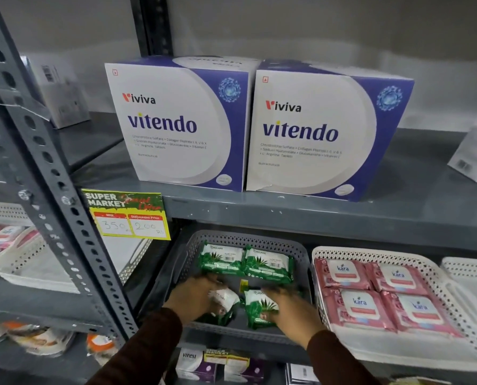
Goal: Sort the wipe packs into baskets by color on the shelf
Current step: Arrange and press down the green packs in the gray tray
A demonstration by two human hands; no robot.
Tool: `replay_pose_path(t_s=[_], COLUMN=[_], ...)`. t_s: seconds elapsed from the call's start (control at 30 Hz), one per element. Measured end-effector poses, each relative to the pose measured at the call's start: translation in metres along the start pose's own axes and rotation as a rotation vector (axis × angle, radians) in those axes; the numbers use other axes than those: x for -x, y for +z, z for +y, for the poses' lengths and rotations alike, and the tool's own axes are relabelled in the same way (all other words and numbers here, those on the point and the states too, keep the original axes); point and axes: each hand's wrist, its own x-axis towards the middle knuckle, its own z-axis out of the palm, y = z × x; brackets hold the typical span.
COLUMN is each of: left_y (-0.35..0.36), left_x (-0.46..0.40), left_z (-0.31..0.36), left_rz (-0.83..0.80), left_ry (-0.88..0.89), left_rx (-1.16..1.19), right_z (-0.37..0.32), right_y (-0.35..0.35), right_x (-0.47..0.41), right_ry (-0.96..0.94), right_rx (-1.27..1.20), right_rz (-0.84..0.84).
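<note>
A grey basket (259, 240) on the middle shelf holds green wipe packs. Two green packs (245, 262) lie side by side at its back. My left hand (195, 298) grips a green and white pack (226, 300) at the front left of the basket. My right hand (290, 309) holds another green pack (256, 307) at the front right. Both packs are inside the basket, partly covered by my fingers. To the right, a white basket (376, 257) holds several pink wipe packs (381, 293) laid flat.
Two large blue and white boxes (259, 126) stand on the shelf above. A yellow price tag (126, 215) hangs from that shelf's edge. A grey slotted upright (51, 173) stands at left, with white baskets (23, 259) and pink packs beyond it. Another white basket (470, 270) sits far right.
</note>
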Motion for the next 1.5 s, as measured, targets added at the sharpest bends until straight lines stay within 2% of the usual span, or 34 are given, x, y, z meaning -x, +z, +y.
replay_pose_path(t_s=[0.07, 0.17, 0.3, 0.47, 0.67, 0.8, 0.93, 1.03, 1.13, 1.23, 1.33, 1.5], left_y=[0.006, 0.012, 0.013, 0.014, 0.004, 0.003, 0.0, -0.014, -0.016, 0.0, 0.008, 0.014], left_x=[-0.001, -0.003, -0.011, -0.015, -0.006, -0.01, -0.021, -0.036, -0.053, -0.061, -0.063, -0.059], left_z=[0.01, 0.026, 0.031, 0.034, 0.04, 0.035, 0.036, 0.04, 0.034, 0.022, 0.017, 0.013], left_rz=[0.148, 0.24, 0.209, 0.246, 0.192, 0.17, 0.251, 0.269, 0.165, 0.117, 0.177, 0.228], left_ry=[-0.05, -0.137, -0.171, -0.121, -0.104, -0.118, -0.129, 0.003, 0.084, 0.039, 0.018, 0.08], left_rx=[-0.198, -0.189, -0.212, -0.193, -0.173, -0.133, -0.176, -0.236, -0.321, -0.349, -0.357, -0.415], right_z=[0.0, 0.002, -0.001, -0.012, -0.018, -0.018, -0.016, -0.02, -0.024, -0.021, -0.017, -0.012], right_y=[0.006, 0.002, -0.002, 0.007, 0.012, 0.008, 0.003, -0.005, -0.007, 0.002, 0.005, 0.007], right_x=[0.0, -0.003, -0.014, -0.029, -0.037, -0.042, -0.046, -0.059, -0.076, -0.084, -0.088, -0.087], right_ry=[0.01, 0.033, 0.01, 0.08, 0.179, 0.149, 0.142, 0.122, 0.056, 0.004, -0.015, -0.093], right_rx=[-0.027, -0.054, 0.026, 0.092, 0.076, 0.043, 0.057, 0.054, 0.062, 0.15, 0.151, 0.164], right_rz=[0.026, -0.073, -0.168, -0.065, -0.029, -0.051, -0.065, 0.062, 0.165, 0.131, 0.126, 0.103])
